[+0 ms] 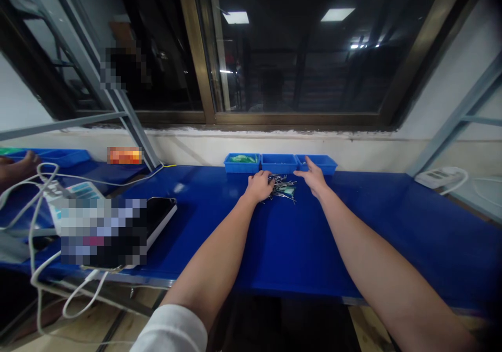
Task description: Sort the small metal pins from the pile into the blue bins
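Note:
A loose pile of thin metal rods (283,182) lies on the blue table, with something pale green among them. My left hand (259,186) rests on the pile's left side, its fingers curled over the rods; their tips are partly hidden. To the right of the pile is my right hand (315,177), thumb and index finger spread apart and nothing visible between them. It reaches in front of the right blue bin (327,166). Beside that bin stand a middle blue bin (279,170), holding small bits too tiny to name, and a left blue bin (231,168) with green plastic packaging (243,158).
On the left, a dark-screened device (159,211) lies with white cables (35,268) around it. Another person's hand (21,169) is at the far left, near more blue bins (70,157). A power strip (441,177) sits at right. Grey metal posts (135,132) rise by the window.

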`<state>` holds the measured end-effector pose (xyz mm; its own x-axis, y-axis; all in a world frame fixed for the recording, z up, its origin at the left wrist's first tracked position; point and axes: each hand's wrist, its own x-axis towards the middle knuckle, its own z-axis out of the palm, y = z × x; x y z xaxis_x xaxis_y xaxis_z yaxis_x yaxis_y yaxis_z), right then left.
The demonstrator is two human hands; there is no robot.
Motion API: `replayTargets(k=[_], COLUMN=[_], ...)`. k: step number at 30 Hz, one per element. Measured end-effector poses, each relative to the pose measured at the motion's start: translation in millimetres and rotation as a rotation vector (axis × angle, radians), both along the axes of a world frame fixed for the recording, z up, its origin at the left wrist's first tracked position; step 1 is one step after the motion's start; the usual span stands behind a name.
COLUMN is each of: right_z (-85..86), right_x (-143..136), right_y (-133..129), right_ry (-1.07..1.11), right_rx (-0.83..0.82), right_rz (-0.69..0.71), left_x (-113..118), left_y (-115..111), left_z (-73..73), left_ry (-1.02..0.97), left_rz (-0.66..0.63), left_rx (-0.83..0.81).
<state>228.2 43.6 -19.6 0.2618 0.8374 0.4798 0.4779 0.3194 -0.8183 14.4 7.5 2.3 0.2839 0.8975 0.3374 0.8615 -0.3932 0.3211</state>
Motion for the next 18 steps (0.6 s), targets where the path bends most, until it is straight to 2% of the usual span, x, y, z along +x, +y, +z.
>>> replayTargets(k=[3,6,8,14,18], right_z=[3.3,7.9,10.2,9.6,10.5], right_x=[-1,-6,-11,-32,-39], right_y=[-5,-13,-19,-30,-33], right_ry=[0.007,-0.099,-0.215,-0.522,-0.598], right_rx=[-0.063,-0.017,0.024,-0.019,-0.033], right_rz=[-0.013,-0.121,-0.144,0.044,0.166], left_x=[0,-1,-1,-1,-1], left_y=[0,1,1,0,0], left_z=[0.4,0.3,0.2,1.7,2.9], left_ry=[0.005,0.025,0.043,0.118,0.143], left_rz=[0.005,-0.009,-0.017,-0.037,-0.037], left_rx=[-0.003,-0.004,0.000,-0.023,-0.033])
